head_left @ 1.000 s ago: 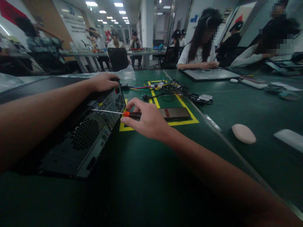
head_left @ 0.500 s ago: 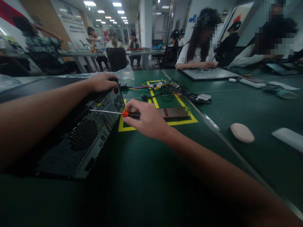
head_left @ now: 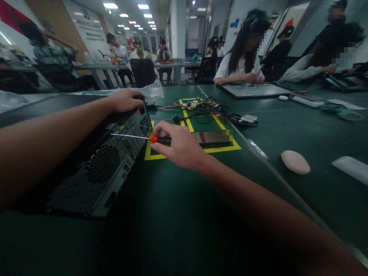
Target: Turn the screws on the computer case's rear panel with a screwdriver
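- Brightest by far are the white rectangular ceiling panels point(head_left: 143, 6), glowing toward the back of the room.
- Up close it's murky: the dark green tabletop point(head_left: 178, 191) fades almost to black near me.
- Shade covers the grey perforated rear panel point(head_left: 83, 195) of the black metal computer tower point(head_left: 66, 101) (I can barely make out its lower corner).
- The orange-and-black-handled screwdriver point(head_left: 130, 136) has a pale, gleaming shaft.
- Glare streaks the clear plastic strip point(head_left: 258, 148) along the table seam.
- Wide-angle stretch pulls at both bare forearms point(head_left: 244, 188) toward the edges.
- Distant people point(head_left: 51, 53) look soft; pixel blocks mask some heads.
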`<control>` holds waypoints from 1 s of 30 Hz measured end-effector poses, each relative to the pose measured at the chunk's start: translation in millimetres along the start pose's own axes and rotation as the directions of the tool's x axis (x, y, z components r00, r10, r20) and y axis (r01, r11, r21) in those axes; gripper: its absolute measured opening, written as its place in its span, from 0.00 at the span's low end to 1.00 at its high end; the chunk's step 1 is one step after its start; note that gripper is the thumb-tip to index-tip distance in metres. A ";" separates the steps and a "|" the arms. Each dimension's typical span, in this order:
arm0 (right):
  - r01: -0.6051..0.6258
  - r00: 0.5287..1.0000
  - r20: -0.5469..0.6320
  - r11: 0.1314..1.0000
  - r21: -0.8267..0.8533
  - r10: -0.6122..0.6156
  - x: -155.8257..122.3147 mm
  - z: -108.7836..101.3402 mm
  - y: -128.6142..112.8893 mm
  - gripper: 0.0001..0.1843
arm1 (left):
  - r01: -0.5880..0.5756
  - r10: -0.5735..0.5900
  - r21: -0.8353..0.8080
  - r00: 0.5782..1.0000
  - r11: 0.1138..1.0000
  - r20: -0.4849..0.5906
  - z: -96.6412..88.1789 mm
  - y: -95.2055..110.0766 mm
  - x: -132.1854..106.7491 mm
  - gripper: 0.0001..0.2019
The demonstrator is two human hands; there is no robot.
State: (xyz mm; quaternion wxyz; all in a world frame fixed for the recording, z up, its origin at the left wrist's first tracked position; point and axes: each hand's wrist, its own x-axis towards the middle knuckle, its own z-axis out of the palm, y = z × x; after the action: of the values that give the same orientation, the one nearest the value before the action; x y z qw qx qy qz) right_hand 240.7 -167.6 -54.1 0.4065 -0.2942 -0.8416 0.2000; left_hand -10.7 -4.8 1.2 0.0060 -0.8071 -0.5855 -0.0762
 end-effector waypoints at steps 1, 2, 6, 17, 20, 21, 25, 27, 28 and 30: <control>0.001 1.000 -0.003 1.000 0.001 -0.001 0.0 0.3 0.5 0.07 | 0.001 -0.001 0.002 1.000 1.000 -0.004 0.5 -0.3 0.3 0.34; 0.001 1.000 -0.005 1.000 0.004 -0.001 -0.1 0.5 0.8 0.07 | 0.001 -0.001 0.004 1.000 1.000 -0.007 1.0 -0.7 0.7 0.34; -0.011 1.000 -0.003 1.000 0.012 0.011 -0.4 0.9 0.9 0.06 | -0.007 0.007 0.009 1.000 1.000 -0.011 1.9 -1.8 1.4 0.34; 0.001 1.000 -0.018 1.000 -0.020 -0.002 0.2 0.6 2.0 0.08 | -0.032 0.032 -0.019 0.999 0.999 -0.005 0.3 -1.7 1.2 0.36; -0.009 1.000 -0.021 0.999 -0.033 0.009 0.6 -0.1 0.3 0.10 | -0.024 0.024 -0.023 1.000 0.999 -0.014 1.2 -3.0 1.4 0.35; -0.018 1.000 -0.017 0.999 -0.043 0.017 0.7 0.0 -0.4 0.11 | -0.022 0.022 -0.021 1.000 1.000 -0.015 1.4 -3.4 1.6 0.35; -0.069 0.997 0.017 0.995 -0.076 0.071 0.4 2.4 -2.7 0.19 | -0.008 0.007 -0.032 1.000 0.999 -0.020 2.6 -6.1 3.5 0.34; -0.088 0.996 0.018 0.995 -0.046 0.089 -0.4 3.7 -3.5 0.19 | -0.001 0.000 -0.047 1.000 0.999 -0.027 3.4 -7.8 5.0 0.34; -0.089 0.996 0.012 0.996 -0.028 0.090 -0.9 4.0 -3.9 0.17 | -0.002 0.000 -0.051 1.000 0.999 -0.030 3.7 -8.4 5.7 0.34; -0.073 0.997 -0.013 0.997 -0.008 0.073 -1.7 3.9 -4.4 0.12 | -0.019 0.017 -0.051 0.999 0.999 -0.031 4.1 -8.8 6.5 0.35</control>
State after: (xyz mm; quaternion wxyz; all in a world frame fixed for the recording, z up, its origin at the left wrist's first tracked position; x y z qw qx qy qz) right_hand 236.9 -172.4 -54.9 0.4030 -0.3275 -0.8285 0.2093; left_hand -16.6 4.5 -2.6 -0.0051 -0.8109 -0.5759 -0.1035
